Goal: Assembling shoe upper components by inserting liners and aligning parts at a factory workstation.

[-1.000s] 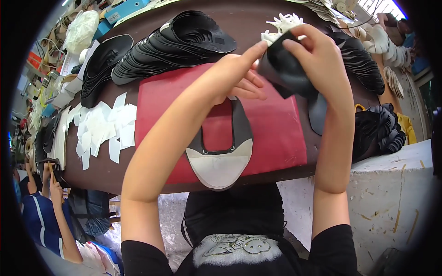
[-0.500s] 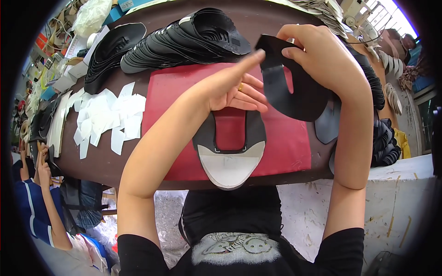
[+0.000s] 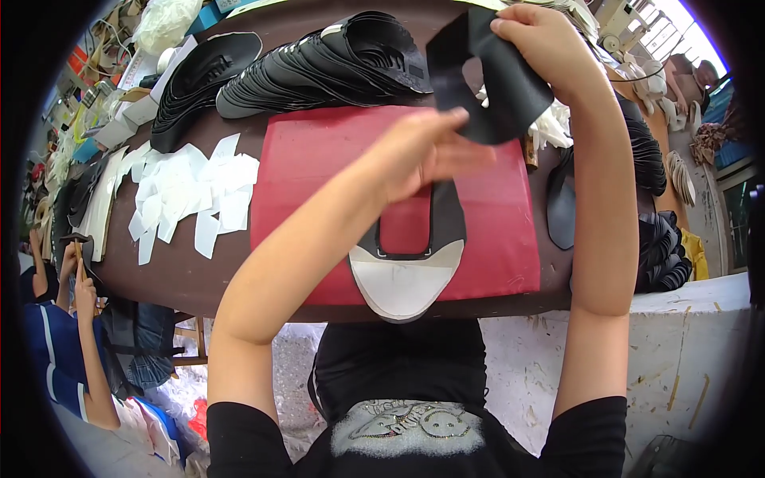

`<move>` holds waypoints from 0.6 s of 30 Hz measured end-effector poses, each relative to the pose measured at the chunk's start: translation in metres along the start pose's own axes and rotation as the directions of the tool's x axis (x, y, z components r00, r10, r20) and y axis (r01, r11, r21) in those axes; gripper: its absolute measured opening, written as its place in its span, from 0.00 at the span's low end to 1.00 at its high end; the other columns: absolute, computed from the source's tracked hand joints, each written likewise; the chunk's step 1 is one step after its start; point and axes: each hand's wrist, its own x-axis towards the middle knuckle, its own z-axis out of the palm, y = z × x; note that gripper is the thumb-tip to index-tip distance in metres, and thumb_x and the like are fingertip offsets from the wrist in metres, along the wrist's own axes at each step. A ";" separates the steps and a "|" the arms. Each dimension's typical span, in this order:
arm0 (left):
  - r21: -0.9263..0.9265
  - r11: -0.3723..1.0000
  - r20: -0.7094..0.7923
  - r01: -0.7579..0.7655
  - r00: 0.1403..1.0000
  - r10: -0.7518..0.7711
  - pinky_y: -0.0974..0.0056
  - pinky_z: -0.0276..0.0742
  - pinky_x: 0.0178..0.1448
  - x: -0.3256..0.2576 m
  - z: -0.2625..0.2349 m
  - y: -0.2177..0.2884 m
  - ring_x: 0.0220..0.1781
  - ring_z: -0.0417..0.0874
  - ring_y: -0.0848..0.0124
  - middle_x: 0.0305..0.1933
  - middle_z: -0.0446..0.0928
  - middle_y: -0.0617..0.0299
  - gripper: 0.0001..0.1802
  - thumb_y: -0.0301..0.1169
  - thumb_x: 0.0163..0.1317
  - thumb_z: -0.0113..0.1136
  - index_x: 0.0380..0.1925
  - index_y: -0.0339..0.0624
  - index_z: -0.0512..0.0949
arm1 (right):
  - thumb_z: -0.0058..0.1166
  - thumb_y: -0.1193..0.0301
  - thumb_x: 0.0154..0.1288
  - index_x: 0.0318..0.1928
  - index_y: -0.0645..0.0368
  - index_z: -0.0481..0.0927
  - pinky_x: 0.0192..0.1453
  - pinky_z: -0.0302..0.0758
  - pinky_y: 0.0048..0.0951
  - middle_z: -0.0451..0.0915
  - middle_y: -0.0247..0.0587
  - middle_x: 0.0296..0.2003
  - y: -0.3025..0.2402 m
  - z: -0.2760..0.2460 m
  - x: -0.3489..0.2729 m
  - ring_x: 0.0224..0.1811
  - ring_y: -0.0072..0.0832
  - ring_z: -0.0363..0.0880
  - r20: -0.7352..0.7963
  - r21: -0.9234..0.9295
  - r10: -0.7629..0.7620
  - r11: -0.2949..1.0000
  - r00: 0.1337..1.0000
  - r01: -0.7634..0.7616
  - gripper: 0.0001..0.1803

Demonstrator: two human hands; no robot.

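Over the red mat's point(image 3: 315, 151) far edge, the right hand point(image 3: 555, 52) pinches a black shoe-upper piece point(image 3: 514, 92); the left hand point(image 3: 418, 151), fingers loosely open, is nearer the white-toed upper point(image 3: 408, 279), laid toe nearward.

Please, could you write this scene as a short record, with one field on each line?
Right hand: raised, gripping a black piece by its upper edge
Black piece: bent, with a hole in it
Left hand: open, motion-blurred, beside the black piece; contact unclear
Mat: red, lying on a brown table
On mat: U-shaped piece, dark with a whitish rounded end toward the person
Left of mat: white pieces, loosely heaped
Beyond mat: large black stack
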 end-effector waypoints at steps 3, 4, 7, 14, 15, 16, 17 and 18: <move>0.085 0.946 -0.348 -0.312 0.880 0.322 0.60 0.87 0.47 -0.010 0.013 0.024 0.40 0.87 0.58 0.44 0.79 0.43 0.16 0.29 0.68 0.49 0.51 0.28 0.71 | 0.58 0.62 0.64 0.48 0.65 0.82 0.36 0.75 0.19 0.82 0.36 0.32 0.003 -0.010 -0.016 0.30 0.19 0.76 -0.007 0.250 0.093 0.964 0.996 -0.088 0.19; 0.086 0.948 -0.352 -0.306 0.881 0.316 0.60 0.87 0.47 -0.021 0.019 0.032 0.40 0.87 0.58 0.44 0.79 0.43 0.16 0.29 0.68 0.49 0.51 0.28 0.71 | 0.58 0.62 0.64 0.48 0.65 0.82 0.36 0.75 0.19 0.82 0.36 0.32 -0.005 -0.009 -0.032 0.30 0.19 0.76 -0.004 0.253 0.100 0.963 0.995 -0.095 0.19; 0.475 0.864 -0.313 -0.165 0.886 0.342 0.67 0.86 0.40 -0.067 0.014 0.035 0.34 0.84 0.66 0.42 0.79 0.50 0.16 0.27 0.67 0.52 0.52 0.31 0.71 | 0.59 0.68 0.63 0.54 0.67 0.77 0.40 0.77 0.22 0.82 0.43 0.39 -0.010 0.005 -0.096 0.35 0.24 0.80 0.065 0.383 0.227 0.894 0.972 -0.234 0.22; 0.666 0.741 -0.397 0.082 0.880 0.259 0.74 0.80 0.33 -0.146 -0.014 -0.034 0.26 0.79 0.76 0.34 0.78 0.56 0.16 0.21 0.59 0.62 0.48 0.32 0.74 | 0.59 0.85 0.58 0.61 0.70 0.70 0.43 0.74 0.15 0.83 0.45 0.41 0.004 0.042 -0.226 0.38 0.22 0.79 0.393 0.624 0.258 0.630 0.883 -0.462 0.28; 0.690 0.712 -0.429 0.128 0.865 0.261 0.74 0.79 0.33 -0.150 -0.018 -0.041 0.25 0.78 0.77 0.32 0.78 0.57 0.16 0.20 0.58 0.64 0.47 0.32 0.75 | 0.61 0.85 0.57 0.58 0.69 0.72 0.41 0.74 0.15 0.83 0.43 0.40 0.006 0.046 -0.233 0.36 0.20 0.79 0.378 0.574 0.278 0.679 0.883 -0.459 0.26; 0.711 0.681 -0.460 0.173 0.848 0.265 0.74 0.78 0.32 -0.154 -0.019 -0.046 0.24 0.78 0.78 0.30 0.78 0.58 0.17 0.19 0.56 0.65 0.46 0.32 0.75 | 0.62 0.84 0.57 0.56 0.69 0.74 0.40 0.73 0.15 0.83 0.41 0.38 0.007 0.049 -0.238 0.34 0.19 0.78 0.362 0.520 0.294 0.724 0.884 -0.454 0.25; 0.707 0.683 -0.465 0.181 0.847 0.257 0.74 0.78 0.32 -0.155 -0.020 -0.048 0.24 0.78 0.78 0.30 0.78 0.58 0.17 0.19 0.56 0.65 0.46 0.32 0.75 | 0.62 0.84 0.57 0.56 0.69 0.74 0.40 0.73 0.15 0.83 0.41 0.38 0.008 0.050 -0.241 0.34 0.19 0.78 0.368 0.518 0.300 0.720 0.880 -0.462 0.25; 0.696 0.694 -0.478 0.182 0.839 0.259 0.75 0.77 0.31 -0.156 -0.019 -0.049 0.24 0.77 0.78 0.29 0.78 0.59 0.16 0.19 0.55 0.66 0.45 0.32 0.76 | 0.62 0.84 0.57 0.54 0.69 0.74 0.39 0.73 0.14 0.83 0.40 0.37 0.009 0.049 -0.243 0.33 0.18 0.77 0.395 0.484 0.309 0.730 0.865 -0.482 0.23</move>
